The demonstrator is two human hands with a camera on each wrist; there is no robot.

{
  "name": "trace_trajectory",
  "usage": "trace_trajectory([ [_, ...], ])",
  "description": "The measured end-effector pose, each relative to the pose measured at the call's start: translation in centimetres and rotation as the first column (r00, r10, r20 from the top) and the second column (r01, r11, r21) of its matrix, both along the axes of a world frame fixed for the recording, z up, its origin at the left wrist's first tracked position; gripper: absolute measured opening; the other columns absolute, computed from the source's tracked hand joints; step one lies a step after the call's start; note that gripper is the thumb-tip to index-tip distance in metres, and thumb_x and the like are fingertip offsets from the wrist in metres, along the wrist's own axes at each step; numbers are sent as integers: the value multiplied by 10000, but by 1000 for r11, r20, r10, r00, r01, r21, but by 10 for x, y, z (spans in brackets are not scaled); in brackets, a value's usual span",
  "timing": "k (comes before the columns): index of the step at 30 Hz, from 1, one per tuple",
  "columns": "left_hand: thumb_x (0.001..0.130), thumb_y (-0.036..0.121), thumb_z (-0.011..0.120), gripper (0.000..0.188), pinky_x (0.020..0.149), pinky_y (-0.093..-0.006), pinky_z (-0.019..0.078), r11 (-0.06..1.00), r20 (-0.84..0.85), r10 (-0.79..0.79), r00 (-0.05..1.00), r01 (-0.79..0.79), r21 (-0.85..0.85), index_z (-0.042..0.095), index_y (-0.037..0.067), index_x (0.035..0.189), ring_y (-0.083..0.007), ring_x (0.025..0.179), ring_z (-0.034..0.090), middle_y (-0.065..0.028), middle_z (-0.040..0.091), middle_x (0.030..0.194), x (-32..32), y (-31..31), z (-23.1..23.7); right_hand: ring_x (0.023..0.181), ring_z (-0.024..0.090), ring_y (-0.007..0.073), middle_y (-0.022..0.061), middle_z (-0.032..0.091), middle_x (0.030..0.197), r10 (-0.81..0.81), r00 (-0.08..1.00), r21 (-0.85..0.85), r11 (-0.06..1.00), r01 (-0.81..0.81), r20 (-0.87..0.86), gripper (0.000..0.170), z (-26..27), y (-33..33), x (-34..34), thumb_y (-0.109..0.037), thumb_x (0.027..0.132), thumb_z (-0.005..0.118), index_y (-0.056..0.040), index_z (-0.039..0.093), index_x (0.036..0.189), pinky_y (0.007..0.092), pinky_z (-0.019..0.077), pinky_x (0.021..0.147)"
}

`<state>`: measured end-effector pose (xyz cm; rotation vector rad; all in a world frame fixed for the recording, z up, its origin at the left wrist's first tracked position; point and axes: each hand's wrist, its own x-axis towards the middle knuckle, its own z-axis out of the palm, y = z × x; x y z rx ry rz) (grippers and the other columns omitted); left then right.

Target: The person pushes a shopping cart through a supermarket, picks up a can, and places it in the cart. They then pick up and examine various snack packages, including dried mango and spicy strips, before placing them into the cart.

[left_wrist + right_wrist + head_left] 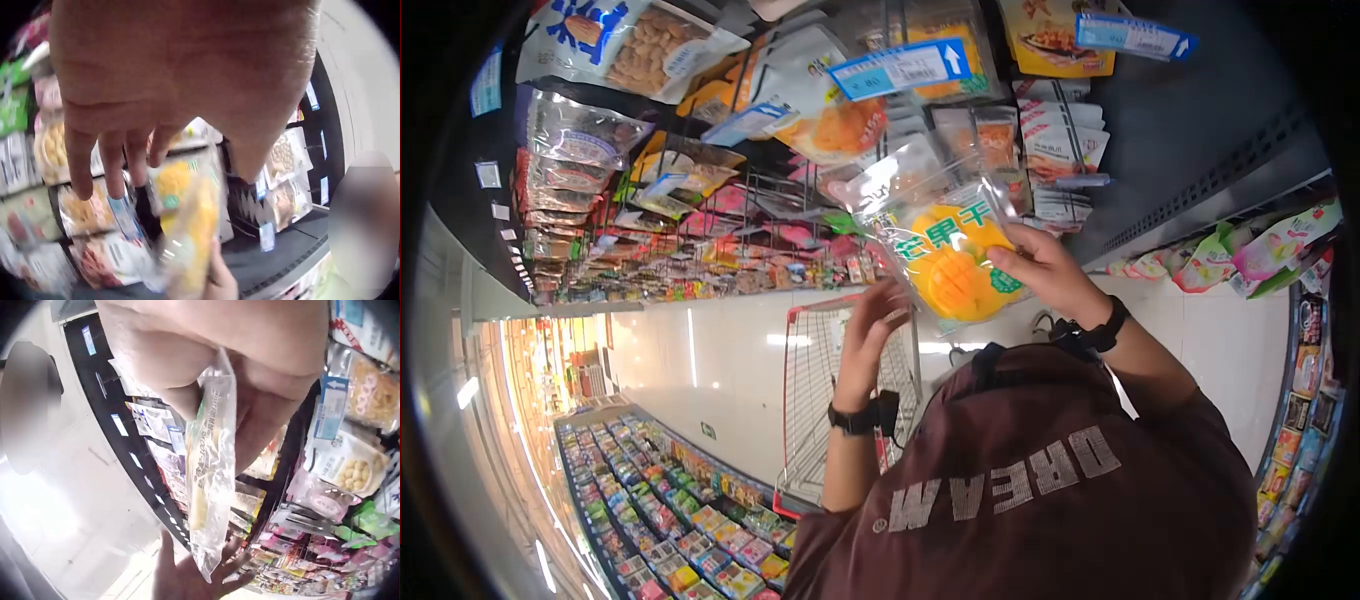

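My right hand (pixel 1055 272) grips a clear pouch of dried mango (pixel 955 275) by its side, thumb across the front. The pouch has yellow mango pictures and green lettering. In the right wrist view the pouch (pixel 212 469) shows edge-on between thumb and fingers of the right hand (pixel 212 344). Just beside the pouch's other edge, my left hand (pixel 870 335) is raised with its fingers loosely bent and nothing in it. The left wrist view shows that hand (pixel 181 81) with fingers spread in front of the shelf, the pouch (pixel 190 244) blurred beyond it.
Snack bags hang on hooks ahead, among them a nut bag (pixel 650 50) and blue price tags (pixel 900 70). A shopping cart (pixel 800 400) with red trim stands on the pale floor (pixel 710 370) at left. Rows of packaged goods (pixel 670 500) fill a display behind it.
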<state>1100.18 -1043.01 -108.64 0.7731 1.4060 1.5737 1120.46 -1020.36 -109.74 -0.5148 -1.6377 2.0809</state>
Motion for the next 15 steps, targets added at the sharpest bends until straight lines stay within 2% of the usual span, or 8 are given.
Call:
trace_trajectory([
  [3,999,131,683,375,924,-316,544,972,8,56,998,-52,-228,558,-7,1326,-168,1076,666,-101,691,1213,30,48,2,920,588,30,-34,665,1046,34,998,-54,998,-31,57,301,-14,-7,4,-234,1045,643,-9,649,1245,228,495,805],
  [5,992,67,683,279,859,-275,551,994,99,91,991,-84,-76,586,-2,1245,-140,994,688,-86,724,1134,34,67,-1,979,574,31,-29,651,1106,34,995,-79,997,-27,94,330,-7,-7,15,-261,1069,600,-15,622,1287,225,485,844],
  [7,1014,69,647,254,872,-279,548,994,61,78,995,-73,-77,574,-1,1247,-150,988,695,-106,729,1111,42,76,13,1076,567,38,-19,635,1194,10,999,-156,988,-16,-35,384,-12,-2,22,-315,1094,537,-23,589,1337,236,471,920],
  [8,1029,68,609,291,926,-311,535,995,113,76,991,-68,-76,547,5,1305,-170,1051,677,-98,696,1185,47,79,19,1196,555,86,8,621,1262,51,993,-516,851,-97,-103,430,-12,2,28,-359,1110,484,-35,567,1380,289,453,1006],
  [10,1051,76,543,379,1031,-362,493,998,314,48,948,-33,-50,486,11,1420,-210,1192,630,-94,641,1302,55,80,22,1227,555,117,22,617,1282,114,961,-537,809,-238,-254,461,-9,13,29,-377,1099,501,-37,543,1409,323,451,1030],
  [11,1051,76,543,379,1031,-362,493,998,313,56,948,-40,-57,486,11,1420,-210,1192,630,-94,641,1302,55,79,20,1258,555,147,36,614,1303,160,903,-535,759,-371,-399,498,-1,16,29,-394,1089,517,-40,518,1438,357,450,1053],
  [12,1048,100,560,400,1034,-363,491,988,425,-79,902,126,-84,481,13,1430,-208,1208,619,-92,632,1315,53,79,17,1290,537,178,55,591,1342,139,948,-219,954,-207,-287,559,11,14,28,-346,1040,624,-45,465,1482,396,443,1071],
  [15,1025,193,636,498,1029,-360,492,943,544,-182,819,303,-141,465,17,1459,-194,1220,606,-92,619,1326,64,79,21,1307,533,180,55,562,1391,396,882,-28,909,-416,-255,629,-16,14,14,-264,969,732,-68,443,1492,386,459,1064],
])
